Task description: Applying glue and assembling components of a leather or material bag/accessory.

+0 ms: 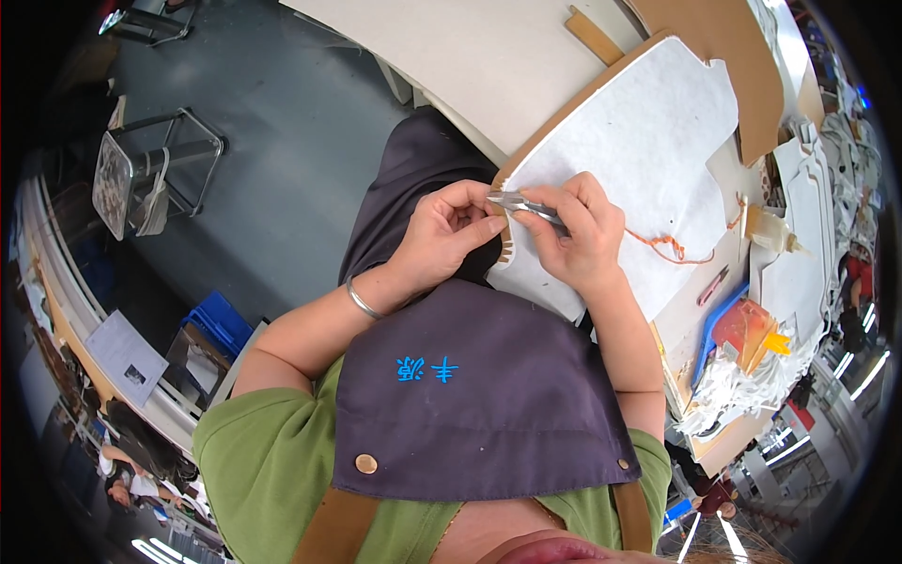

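A large panel with a white backing (639,141) and a tan leather-like edge (561,111) lies partly on the table, one end reaching toward my lap. At that end the tan border shows a row of small notches or pleats (507,248) along a curve. My right hand (584,235) is closed round small metal pliers (513,200), their silver jaws at the panel's edge. Thumb and fingers of my left hand (437,235) pinch the tan border right beside the jaws. What the jaws grip is too small to tell.
On the table (442,47) lie a tan strip (594,36) and a brown sheet (723,56). An orange cord (672,246) crosses the panel near a translucent glue bottle (772,230). A blue tray (719,329) and white scraps (742,390) sit at right. A metal-framed stool (155,169) stands left.
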A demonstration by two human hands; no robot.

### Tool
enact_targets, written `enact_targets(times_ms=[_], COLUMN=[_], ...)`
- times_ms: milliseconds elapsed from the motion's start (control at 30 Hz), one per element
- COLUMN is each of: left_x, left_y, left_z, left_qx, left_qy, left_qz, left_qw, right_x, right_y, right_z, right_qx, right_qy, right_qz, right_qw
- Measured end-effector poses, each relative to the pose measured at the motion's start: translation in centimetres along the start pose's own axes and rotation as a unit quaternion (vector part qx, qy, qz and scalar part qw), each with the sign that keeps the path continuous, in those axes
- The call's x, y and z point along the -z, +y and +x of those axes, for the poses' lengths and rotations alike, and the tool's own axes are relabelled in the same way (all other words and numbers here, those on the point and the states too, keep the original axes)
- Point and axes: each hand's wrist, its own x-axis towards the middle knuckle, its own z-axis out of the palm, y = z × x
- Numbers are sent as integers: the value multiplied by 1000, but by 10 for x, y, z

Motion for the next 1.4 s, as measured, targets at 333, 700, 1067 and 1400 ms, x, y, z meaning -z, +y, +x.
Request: enact_targets(times_ms=[333, 700, 1067, 1400], left_x=[-1, -2, 3, 0], left_y=[-1, 1, -6, 1], left_z=[-1, -2, -1, -2], left_qx=[-24, -36, -34, -30], left_qy=[9, 5, -25, -26], left_qz=[11, 23, 8, 19], left_qw=[1000, 999, 999, 999], right_x=[10, 6, 2, 0], right_y=[-1, -1, -5, -7], right_z=[3, 0, 2, 3], right_qx=[-32, -10, -23, -27], right_qy=[33, 10, 5, 5], right_qz=[-7, -33, -26, -7], right_qw=[999, 999, 999, 1000])
